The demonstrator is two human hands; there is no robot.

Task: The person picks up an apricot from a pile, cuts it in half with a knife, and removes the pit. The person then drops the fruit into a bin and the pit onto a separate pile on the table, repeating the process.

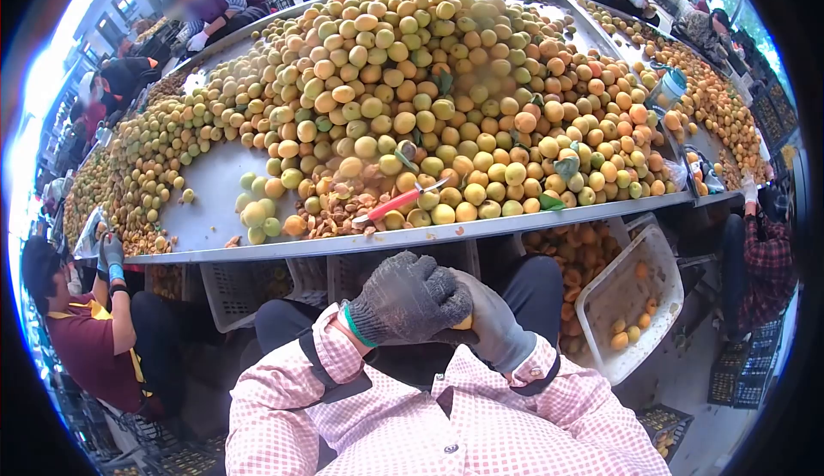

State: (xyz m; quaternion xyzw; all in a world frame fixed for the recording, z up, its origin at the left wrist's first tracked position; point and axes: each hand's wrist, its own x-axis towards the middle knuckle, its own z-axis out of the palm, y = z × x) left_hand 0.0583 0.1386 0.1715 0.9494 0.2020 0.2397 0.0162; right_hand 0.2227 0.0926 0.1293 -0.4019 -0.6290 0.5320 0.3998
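**Clasping left hand [402, 298] against right hand [493, 321]**

Curls the left fingers in tight; cannot tell how the right fingers close, mostly hidden. Shows a yellow piece [466, 322] between the two sets of fingers, largely covered. Has a red-handled knife [390, 206] lying beyond the left fingers, on split fruit [335, 206] near the edge of the tabletop [202, 206]. Has whole apricots [386, 72] heaped farther beyond the fingers, a tilted white basket [611, 296] to their right.

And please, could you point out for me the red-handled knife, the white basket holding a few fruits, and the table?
Knife [395, 203], head view: on the red handle.
White basket [614, 291], head view: on the bare inner bottom.
Table [202, 201], head view: on the bare grey top.
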